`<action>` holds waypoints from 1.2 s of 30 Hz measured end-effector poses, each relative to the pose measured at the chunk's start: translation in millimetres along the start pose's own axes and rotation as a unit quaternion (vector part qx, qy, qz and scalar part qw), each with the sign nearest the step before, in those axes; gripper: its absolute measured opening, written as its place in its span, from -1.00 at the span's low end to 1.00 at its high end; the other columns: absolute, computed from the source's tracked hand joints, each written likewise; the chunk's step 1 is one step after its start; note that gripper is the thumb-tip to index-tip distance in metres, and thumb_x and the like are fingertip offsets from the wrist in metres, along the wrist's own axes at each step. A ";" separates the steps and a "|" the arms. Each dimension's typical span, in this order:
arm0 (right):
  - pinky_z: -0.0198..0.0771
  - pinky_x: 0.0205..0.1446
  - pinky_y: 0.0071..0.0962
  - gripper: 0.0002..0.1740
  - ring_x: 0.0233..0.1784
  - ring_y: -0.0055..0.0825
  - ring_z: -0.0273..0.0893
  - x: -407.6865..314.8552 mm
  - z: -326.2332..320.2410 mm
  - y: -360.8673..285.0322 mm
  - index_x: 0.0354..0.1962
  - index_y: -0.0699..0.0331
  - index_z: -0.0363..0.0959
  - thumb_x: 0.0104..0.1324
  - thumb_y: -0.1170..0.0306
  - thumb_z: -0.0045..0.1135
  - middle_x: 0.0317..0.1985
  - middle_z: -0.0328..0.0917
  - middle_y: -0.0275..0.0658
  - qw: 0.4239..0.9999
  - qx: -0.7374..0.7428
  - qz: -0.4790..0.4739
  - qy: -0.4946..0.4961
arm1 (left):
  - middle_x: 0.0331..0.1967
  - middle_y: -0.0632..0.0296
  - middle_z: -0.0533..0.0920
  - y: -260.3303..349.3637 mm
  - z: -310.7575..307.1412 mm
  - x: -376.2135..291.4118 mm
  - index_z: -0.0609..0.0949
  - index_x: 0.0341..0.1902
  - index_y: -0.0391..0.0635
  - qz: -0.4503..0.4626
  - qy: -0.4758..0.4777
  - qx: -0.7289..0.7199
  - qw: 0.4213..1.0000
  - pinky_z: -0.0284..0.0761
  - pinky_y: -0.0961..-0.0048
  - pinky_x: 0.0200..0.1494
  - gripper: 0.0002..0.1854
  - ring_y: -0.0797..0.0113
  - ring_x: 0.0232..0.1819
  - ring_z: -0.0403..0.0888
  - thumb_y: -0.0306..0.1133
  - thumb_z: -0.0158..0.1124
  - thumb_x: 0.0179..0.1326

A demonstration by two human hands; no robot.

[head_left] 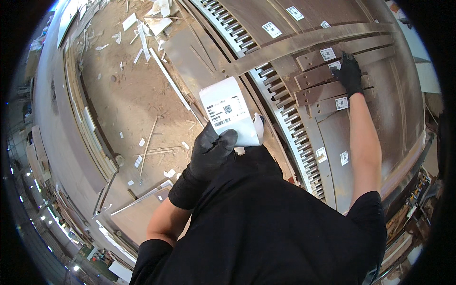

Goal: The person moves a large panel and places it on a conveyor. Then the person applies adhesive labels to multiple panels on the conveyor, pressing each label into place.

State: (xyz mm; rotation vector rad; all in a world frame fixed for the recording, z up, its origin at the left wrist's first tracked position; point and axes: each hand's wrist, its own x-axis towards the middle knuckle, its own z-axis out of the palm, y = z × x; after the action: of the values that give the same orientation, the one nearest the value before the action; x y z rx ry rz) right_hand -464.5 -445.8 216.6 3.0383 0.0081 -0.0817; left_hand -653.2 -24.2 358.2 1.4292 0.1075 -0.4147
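My left hand (213,151), in a black glove, grips a strip of white printed labels (229,105) in front of my chest. The label facing up bears writing and a printed code, and the strip's tail curls at the right. Out to the right, my gloved right hand (349,74) reaches over narrow brown boards with drilled holes. Its fingers are at a white label (335,65) on one board (313,77); whether they press it or only hover I cannot tell. Another labelled board (310,60) lies just beyond, and a label (341,103) sits on a board nearer me.
A row of metal rollers (299,130) runs along the panel bed's edge. Larger brown panels (245,17) with labels lie at the back. On the left, the dusty floor (117,96) holds wood strips and paper scraps. Stacked boards (89,124) stand beyond it.
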 end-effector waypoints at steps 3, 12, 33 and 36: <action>0.23 0.19 -0.20 -0.27 0.14 -0.09 0.31 -21.3 -27.9 -50.1 0.09 0.28 0.27 0.00 0.16 0.33 0.03 0.38 -0.01 0.981 0.144 -0.052 0.123 | -0.05 0.14 0.55 0.9 0.0 -2.8 0.33 0.18 -0.19 0.033 -0.019 0.003 0.999 0.46 0.38 0.02 -0.63 0.34 -0.05 0.54 -0.36 -0.04 0.33; 0.31 0.07 -0.39 -0.40 0.02 -0.30 0.42 -154.4 -131.6 -201.3 -0.11 0.31 0.45 -0.04 0.14 0.38 -0.11 0.46 -0.08 0.702 0.616 -0.295 -0.199 | -0.07 0.21 0.51 7.0 -0.4 -4.6 0.33 0.16 -0.27 0.032 -0.010 -0.055 0.998 0.38 0.47 -0.01 -0.61 0.46 -0.07 0.45 -0.46 0.01 0.26; 0.36 -0.06 -0.31 -0.49 -0.15 -0.21 0.47 -184.8 -133.7 -209.7 -0.18 0.34 0.51 0.07 0.09 0.24 -0.25 0.51 -0.02 0.753 0.545 -0.199 -0.311 | -0.11 0.19 0.56 15.5 -26.2 23.4 0.41 0.08 -0.28 0.010 0.034 -0.267 0.963 0.44 0.50 0.01 -0.63 0.46 -0.08 0.52 -0.26 0.01 0.34; 0.35 -0.02 -0.34 -0.35 -0.11 -0.25 0.47 -178.1 -134.1 -208.7 -0.02 0.34 0.40 0.05 0.06 0.27 -0.19 0.50 -0.03 0.732 0.588 -0.215 -0.267 | -0.22 0.24 0.58 11.5 -25.4 29.6 0.47 -0.01 -0.29 -0.002 0.077 -0.200 0.977 0.48 0.55 -0.10 -0.64 0.51 -0.18 0.54 -0.21 0.04 0.33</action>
State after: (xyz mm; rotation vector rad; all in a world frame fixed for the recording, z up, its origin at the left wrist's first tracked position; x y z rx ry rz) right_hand -636.9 -224.9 338.1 3.9107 0.9727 -1.5511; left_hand -617.6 -4.9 355.8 1.0610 0.3018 -0.2660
